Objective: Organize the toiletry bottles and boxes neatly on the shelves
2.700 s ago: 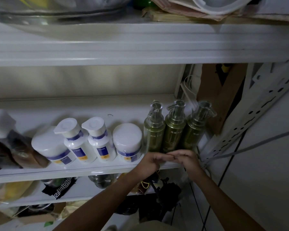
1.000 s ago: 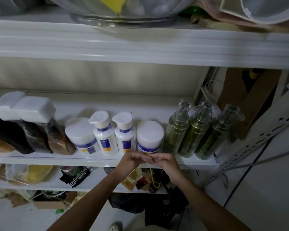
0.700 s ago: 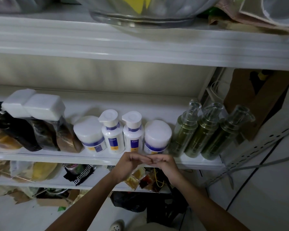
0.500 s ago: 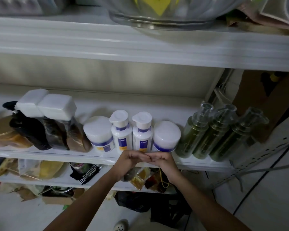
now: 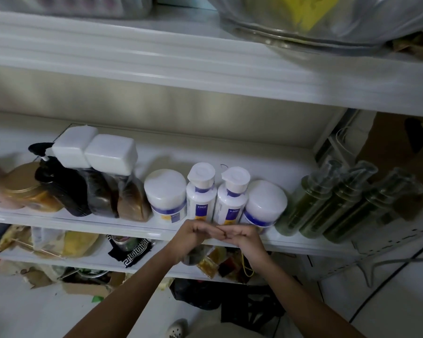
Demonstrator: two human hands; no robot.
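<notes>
A row of toiletries stands on the white middle shelf [image 5: 303, 242]. Two white flip-cap bottles [image 5: 200, 193] sit between two white jars [image 5: 165, 196] with blue bands. Three green pump bottles [image 5: 310, 201] stand at the right end. At the left are two dark bottles with white square caps [image 5: 110, 154], a black pump bottle [image 5: 59, 184] and an amber jar [image 5: 27, 189]. My left hand [image 5: 193, 234] and my right hand [image 5: 244, 236] meet fingertip to fingertip at the shelf's front edge, below the white bottles. Both have curled fingers and hold nothing.
A large metal bowl [image 5: 327, 23] rests on the top shelf. The lower shelf holds plastic bags [image 5: 66, 242], a black patterned cloth [image 5: 130, 252] and small packets [image 5: 217, 262]. Dark bags lie on the floor. A perforated white upright [image 5: 401, 237] and a grey cable stand at the right.
The view has swung left, so more of the shelf's left end shows. My hands stayed together at the shelf edge, now below the white bottles instead of the green ones.
</notes>
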